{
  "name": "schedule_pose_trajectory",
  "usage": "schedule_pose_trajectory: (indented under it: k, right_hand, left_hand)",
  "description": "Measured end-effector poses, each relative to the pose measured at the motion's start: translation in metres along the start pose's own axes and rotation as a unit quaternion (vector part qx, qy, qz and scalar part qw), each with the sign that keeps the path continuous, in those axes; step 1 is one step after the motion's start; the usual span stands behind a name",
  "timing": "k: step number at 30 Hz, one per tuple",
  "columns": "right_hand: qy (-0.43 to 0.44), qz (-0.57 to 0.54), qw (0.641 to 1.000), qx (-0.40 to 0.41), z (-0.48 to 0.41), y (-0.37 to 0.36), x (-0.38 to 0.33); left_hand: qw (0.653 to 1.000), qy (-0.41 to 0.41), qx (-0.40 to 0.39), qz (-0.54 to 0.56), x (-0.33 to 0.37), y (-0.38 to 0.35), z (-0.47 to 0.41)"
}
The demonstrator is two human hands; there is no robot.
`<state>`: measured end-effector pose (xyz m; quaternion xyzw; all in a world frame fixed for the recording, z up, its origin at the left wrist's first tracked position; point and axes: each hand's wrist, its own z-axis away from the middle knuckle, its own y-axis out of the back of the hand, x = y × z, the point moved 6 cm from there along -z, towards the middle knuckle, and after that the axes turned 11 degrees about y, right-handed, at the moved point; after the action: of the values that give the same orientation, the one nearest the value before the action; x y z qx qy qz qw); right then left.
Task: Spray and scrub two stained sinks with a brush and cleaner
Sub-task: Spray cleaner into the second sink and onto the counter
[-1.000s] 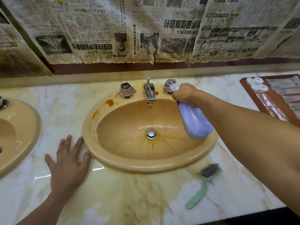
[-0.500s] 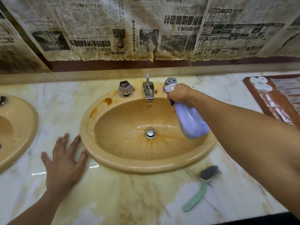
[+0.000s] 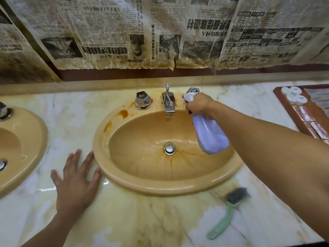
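Your right hand (image 3: pixel 198 104) gripped the lilac plastic spray bottle (image 3: pixel 210 138) over the stained tan oval sink (image 3: pixel 160 187). Your left hand (image 3: pixel 76 180) lay flat, fingers spread, on the marble bench (image 3: pixel 124 220). Green-handled bristle brush (image 3: pixel 226 213): on the bench, just beside the sink's near rim.

This is a washroom: a tan oval sink (image 3: pixel 169 188) and a second sink (image 3: pixel 41 139) are set in one marble counter (image 3: pixel 124 220), with a chrome faucet (image 3: pixel 168 103). A tray (image 3: pixel 284 108) of small toiletries stands at the counter's right edge. Stained newspapers (image 3: pixel 106 32) cover the wall.
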<state>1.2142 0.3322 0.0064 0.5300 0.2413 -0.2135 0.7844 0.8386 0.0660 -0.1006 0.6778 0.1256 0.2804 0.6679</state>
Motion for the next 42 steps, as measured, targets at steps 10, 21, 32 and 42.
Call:
schedule_pose_trajectory:
  k: [10, 21, 32, 42]
  right_hand:
    - [-0.033, -0.03, 0.995, 0.088, 0.027, 0.0, 0.0]
    - [-0.05, -0.094, 0.994, 0.015, 0.149, -0.054, -0.013]
    - [-0.076, -0.198, 0.975, 0.068, 0.254, -0.142, -0.024]
    - [-0.072, -0.231, 0.968, 0.059, 0.263, -0.163, -0.041]
  left_hand:
    - [1.0, -0.005, -0.003, 0.005, -0.003, -0.002, -0.001]
    - [0.999, -0.026, -0.033, 0.019, -0.002, 0.002, 0.0]
    - [0.985, -0.125, -0.118, -0.001, -0.023, 0.001, 0.011]
    - [0.972, -0.138, -0.184, -0.048, -0.03, -0.001, 0.015]
